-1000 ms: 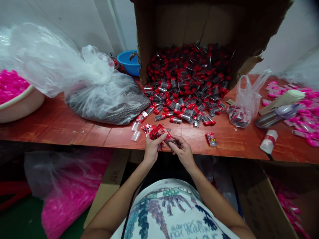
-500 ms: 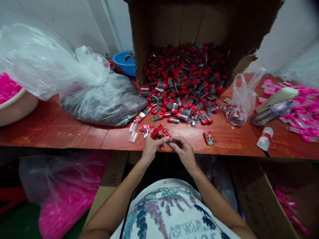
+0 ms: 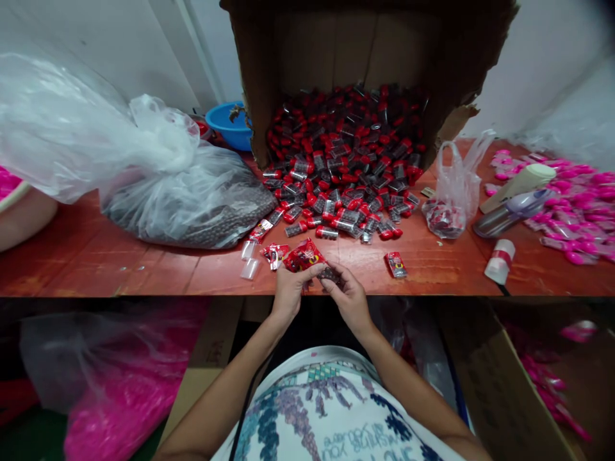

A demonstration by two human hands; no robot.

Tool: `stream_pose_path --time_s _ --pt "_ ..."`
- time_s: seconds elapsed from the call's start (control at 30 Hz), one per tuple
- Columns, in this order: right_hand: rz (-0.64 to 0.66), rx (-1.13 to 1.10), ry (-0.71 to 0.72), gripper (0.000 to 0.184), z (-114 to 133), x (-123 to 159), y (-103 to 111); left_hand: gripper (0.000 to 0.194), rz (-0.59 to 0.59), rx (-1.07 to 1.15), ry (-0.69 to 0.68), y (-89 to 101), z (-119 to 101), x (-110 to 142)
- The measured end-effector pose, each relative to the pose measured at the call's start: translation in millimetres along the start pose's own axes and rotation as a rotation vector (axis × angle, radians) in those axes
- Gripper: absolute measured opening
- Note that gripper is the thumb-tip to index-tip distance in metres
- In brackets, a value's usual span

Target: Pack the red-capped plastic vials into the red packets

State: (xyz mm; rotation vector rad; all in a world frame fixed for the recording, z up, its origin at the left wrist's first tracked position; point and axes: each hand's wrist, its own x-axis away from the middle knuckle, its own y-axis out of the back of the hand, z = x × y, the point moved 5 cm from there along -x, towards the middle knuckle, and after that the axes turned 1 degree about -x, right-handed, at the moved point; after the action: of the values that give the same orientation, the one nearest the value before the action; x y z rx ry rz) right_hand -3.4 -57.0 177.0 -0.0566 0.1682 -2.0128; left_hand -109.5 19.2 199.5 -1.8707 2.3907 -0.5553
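A red printed packet (image 3: 305,256) with dark, bead-like contents at its right end is held just over the table's front edge. My left hand (image 3: 288,293) is closed on its red part, thumb on top. At the dark end, my right hand (image 3: 352,298) pinches with thumb and fingers. Just left of the packet lie small red printed sachets (image 3: 275,255) and clear plastic tubes (image 3: 250,269). A small stack of red printed cards or sachets (image 3: 395,264) sits to the right. Behind, red-capped tubes with dark contents (image 3: 346,221) spill from a cardboard box (image 3: 254,96).
A tied clear bag of dark beads (image 3: 192,211) stands left, with a blue basin (image 3: 233,128) behind. To the right are a small plastic bag (image 3: 451,198), a bottle (image 3: 512,214), a white roll (image 3: 500,261) and pink-capped pieces (image 3: 581,218). Below, an open carton (image 3: 509,384) holds pink pieces.
The view has shifted slightly to the right. More of the red packet shows, spread flatter between my hands. A blurred pink piece now appears above the lower right carton.
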Motion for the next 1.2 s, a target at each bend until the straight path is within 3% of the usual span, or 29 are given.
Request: stream_pose_path --time_s 0.13,0.33,0.5,0.63,0.77,0.87,0.97,1.03,1.13,1.2 --pt "-0.067 -0.01 0.006 0.032 -3 0 2 0.024 -0.01 -0.019 -0.01 -1.3 4 3" --pt "-0.016 -0.216 -0.161 0.027 -2 -5 10 0.027 0.138 0.027 0.101 -1.9 8 2" --pt "-0.024 -0.11 -0.102 0.032 3 -4 14 0.038 0.043 0.064 0.044 -1.1 -1 0" --pt "0.003 -0.095 -0.066 0.048 5 -7 15 0.034 0.088 -0.002 0.092 -8.9 5 4" --pt "0.102 0.07 0.045 0.044 10 -8 17 0.029 0.088 0.004 0.115 -9.8 13 6" --pt "0.093 0.161 0.075 0.042 8 -6 21 0.026 0.107 -0.007 0.126 -12.0 16 6" --pt "0.051 0.231 0.07 0.039 1 -6 40 0.027 0.13 0.062 0.225 -14.3 22 5" --pt "-0.026 0.345 0.07 0.039 -4 -9 68 0.032 0.136 0.18 0.336 -13.1 27 5" --pt "-0.197 0.699 0.091 0.04 -5 -15 118 0.036 0.116 0.308 0.446 -6.6 33 4" --pt "-0.275 0.93 0.137 0.039 1 -16 134 0.033 0.082 0.322 0.465 -2.0 36 3"
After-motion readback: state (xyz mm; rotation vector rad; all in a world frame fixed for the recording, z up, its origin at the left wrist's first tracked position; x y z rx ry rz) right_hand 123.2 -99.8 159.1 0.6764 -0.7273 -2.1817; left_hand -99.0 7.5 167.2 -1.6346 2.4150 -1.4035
